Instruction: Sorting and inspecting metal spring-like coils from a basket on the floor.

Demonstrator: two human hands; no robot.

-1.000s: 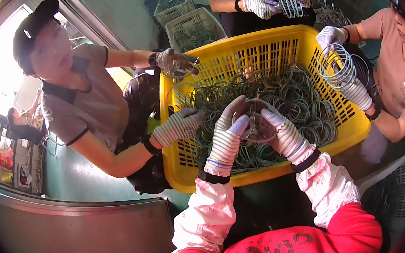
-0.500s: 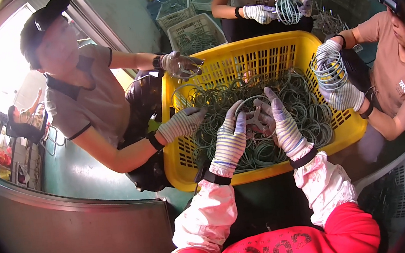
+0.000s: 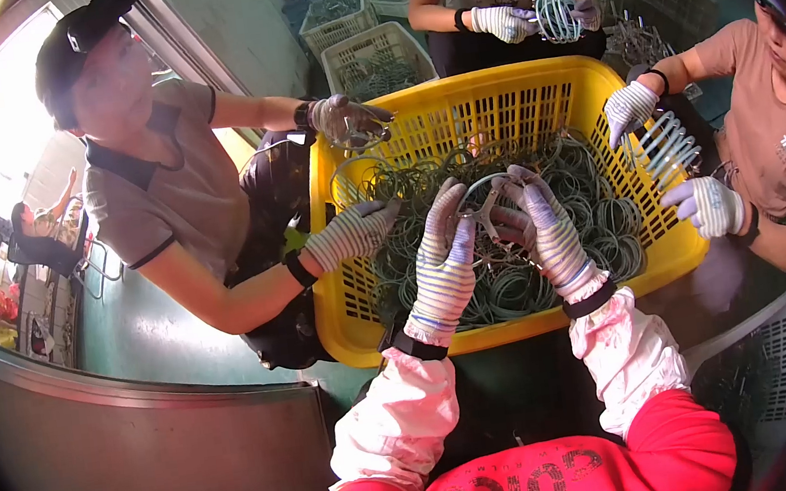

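Both my gloved hands are raised over a yellow plastic basket (image 3: pixel 695 255) heaped with grey-green wire rings (image 3: pixel 594 223). Between my fingers are a small three-armed metal bracket (image 3: pixel 484 217) and a thin curved wire ring (image 3: pixel 483 180) arching above it. My left hand (image 3: pixel 441 264) pinches their left side between thumb and fingers. On the right side, my right hand (image 3: pixel 546 228) has its fingers bent round the ring and bracket. More metal parts show just below my right fingers, but I cannot make out their shape.
A person at the left has one gloved hand (image 3: pixel 353 234) at the basket's rings and another (image 3: pixel 350 121) above its rim. A co-worker at the right holds a wire coil (image 3: pixel 666 152); one across holds another coil (image 3: pixel 558 17). White crates (image 3: pixel 378 58) stand behind.
The metal bracket has tilted into clearer view between my hands, and my right fingers have curled inward. The right co-worker's hands have moved apart, with the coil slanting between them.
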